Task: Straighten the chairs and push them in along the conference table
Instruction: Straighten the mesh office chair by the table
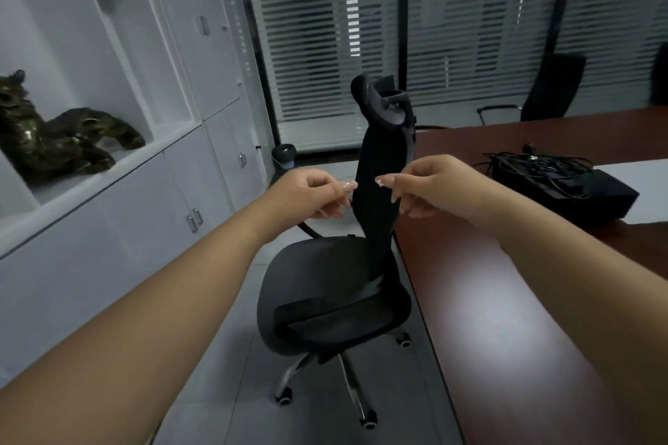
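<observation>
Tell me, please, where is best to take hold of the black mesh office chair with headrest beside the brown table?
Probably grip the black mesh office chair by the two edges of its tall narrow backrest, coming from the near side. The left hand and right hand hover on either side of it, and its wheeled base should turn easily toward the brown table.

The room is dim and grey-toned. Daylight filters weakly through the white horizontal slatted blinds point(361, 29) beyond the hands. A soft white glare patch lies on the glossy reddish-brown wooden counter point(480, 300) below the right hand point(430, 184). Edges bend with wide-angle distortion; the whole frame is slightly soft.
</observation>
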Demonstrator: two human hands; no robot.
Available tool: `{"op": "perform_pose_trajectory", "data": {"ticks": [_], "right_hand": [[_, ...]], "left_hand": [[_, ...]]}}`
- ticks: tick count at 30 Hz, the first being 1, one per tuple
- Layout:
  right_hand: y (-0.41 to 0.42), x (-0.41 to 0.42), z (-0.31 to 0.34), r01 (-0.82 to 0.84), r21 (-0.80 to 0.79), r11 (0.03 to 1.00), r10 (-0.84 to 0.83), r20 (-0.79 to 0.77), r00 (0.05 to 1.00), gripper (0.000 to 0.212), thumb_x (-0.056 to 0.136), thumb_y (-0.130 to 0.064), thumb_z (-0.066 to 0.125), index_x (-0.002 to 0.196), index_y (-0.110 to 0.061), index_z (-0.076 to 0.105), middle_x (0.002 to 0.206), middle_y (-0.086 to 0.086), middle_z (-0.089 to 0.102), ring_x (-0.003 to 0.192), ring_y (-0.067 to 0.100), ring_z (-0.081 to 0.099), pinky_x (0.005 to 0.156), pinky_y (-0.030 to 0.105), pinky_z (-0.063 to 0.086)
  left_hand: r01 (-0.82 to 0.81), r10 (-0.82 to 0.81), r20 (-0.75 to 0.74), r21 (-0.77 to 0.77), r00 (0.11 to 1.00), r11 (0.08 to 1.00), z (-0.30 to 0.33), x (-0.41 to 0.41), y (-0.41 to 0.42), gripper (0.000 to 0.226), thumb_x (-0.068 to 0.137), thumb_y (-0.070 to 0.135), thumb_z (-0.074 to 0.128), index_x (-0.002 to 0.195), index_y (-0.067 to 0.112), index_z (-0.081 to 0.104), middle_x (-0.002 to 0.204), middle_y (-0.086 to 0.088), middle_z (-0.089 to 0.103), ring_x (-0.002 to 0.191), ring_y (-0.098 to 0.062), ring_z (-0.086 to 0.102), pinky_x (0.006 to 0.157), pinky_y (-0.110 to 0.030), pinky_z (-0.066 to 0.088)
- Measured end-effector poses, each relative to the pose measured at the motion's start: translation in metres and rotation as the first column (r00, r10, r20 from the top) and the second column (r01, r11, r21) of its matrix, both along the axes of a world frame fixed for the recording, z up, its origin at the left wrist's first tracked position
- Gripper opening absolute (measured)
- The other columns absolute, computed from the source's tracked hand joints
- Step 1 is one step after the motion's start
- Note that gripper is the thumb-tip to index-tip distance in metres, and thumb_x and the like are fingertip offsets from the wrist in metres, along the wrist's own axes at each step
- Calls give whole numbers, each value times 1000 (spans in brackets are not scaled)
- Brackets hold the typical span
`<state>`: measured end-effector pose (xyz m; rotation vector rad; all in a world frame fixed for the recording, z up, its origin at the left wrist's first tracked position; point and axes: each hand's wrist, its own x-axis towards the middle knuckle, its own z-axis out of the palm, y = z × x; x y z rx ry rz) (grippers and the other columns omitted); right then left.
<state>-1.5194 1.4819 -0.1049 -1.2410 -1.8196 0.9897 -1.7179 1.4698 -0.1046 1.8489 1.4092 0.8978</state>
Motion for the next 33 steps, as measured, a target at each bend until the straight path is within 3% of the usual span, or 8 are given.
{"op": "perform_pose_trajectory", "data": {"ticks": [4,9,12,18,23,26,31,33], "right_hand": [[68,18,-11,67,-43,997,-67,-8,998,30,84,-39,64,66,-14,63,53,-4,62,59,14,59,64,24,53],[119,20,-34,126,-141,982,-128,-2,992,31,84,-40,63,67,-14,63,54,-2,63,56,14,58,55,19,50],[146,14,-44,175,-182,968,-171,34,985,29,86,-40,61,72,-14,64,59,-1,63,54,10,57,49,13,47],[203,-7,-79,403,-280,871,-418,6,908,29,88,-39,59,83,-11,65,77,4,65,63,13,60,54,14,49],[235,-29,-111,659,-317,682,-700,-22,714,55,88,-38,61,115,10,58,116,29,60,100,37,61,83,41,54],[248,-40,-125,711,-334,618,-763,-39,645,54,88,-37,62,119,7,57,114,28,60,105,39,59,94,54,46],[257,-57,-144,729,-375,572,-814,-151,561,22,90,-32,61,102,-14,62,102,5,65,97,18,58,82,28,46],[261,-62,-146,752,-370,545,-836,-180,518,19,90,-32,60,98,-15,63,93,0,64,92,16,57,78,25,44]], "left_hand": [[21,-20,42,-27,999,999,-6,12,74,27,89,34,57,70,17,64,67,5,64,63,1,62,75,-20,52],[49,-38,106,-109,994,993,-34,17,128,26,89,33,58,69,17,64,69,1,64,60,2,62,69,-18,51],[64,-40,158,-151,987,986,-44,11,160,27,90,32,57,69,16,64,66,1,63,59,0,61,67,-16,51],[140,-86,229,-232,970,963,-72,-1,232,28,92,33,54,72,15,63,67,2,62,66,-4,61,68,-17,52],[243,-153,265,-347,952,906,-98,0,279,27,93,31,53,74,14,61,71,-1,62,71,-8,61,73,-21,50],[283,-165,309,-391,937,876,-110,5,299,26,93,30,53,74,14,61,72,-1,62,70,-8,60,70,-19,49],[364,-214,344,-464,914,808,-132,7,315,25,93,30,54,77,13,61,73,-1,63,70,-9,60,69,-19,49],[382,-226,353,-476,908,792,-137,4,317,25,93,29,54,76,13,61,73,-2,63,71,-10,60,70,-20,49]]}}
